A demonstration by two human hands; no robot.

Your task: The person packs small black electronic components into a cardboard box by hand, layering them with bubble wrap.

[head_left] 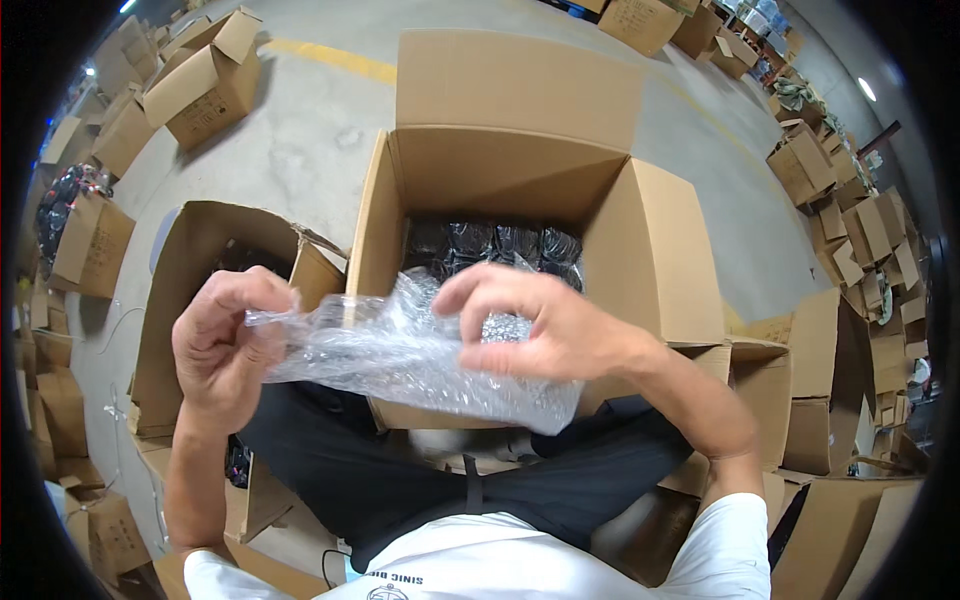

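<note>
A clear sheet of bubble wrap [400,350] stretches across in front of me, above my lap. My left hand [235,340] pinches its left end between thumb and fingers. Over the right part of the wrap is my right hand [545,325], its curved fingers and thumb spread apart with a gap between them. Whether its fingertips touch the plastic I cannot tell. Just beyond stands a large open cardboard box [515,160] with its flaps up. Dark items in clear plastic [495,240] lie in rows at its bottom, partly hidden by my right hand and the wrap.
Another open carton [165,320] stands close on my left, dark contents inside. More open cartons [760,390] are at my right. A carton with raised flaps [210,100] sits on the grey floor at the far left. Stacked boxes [860,240] line the right side.
</note>
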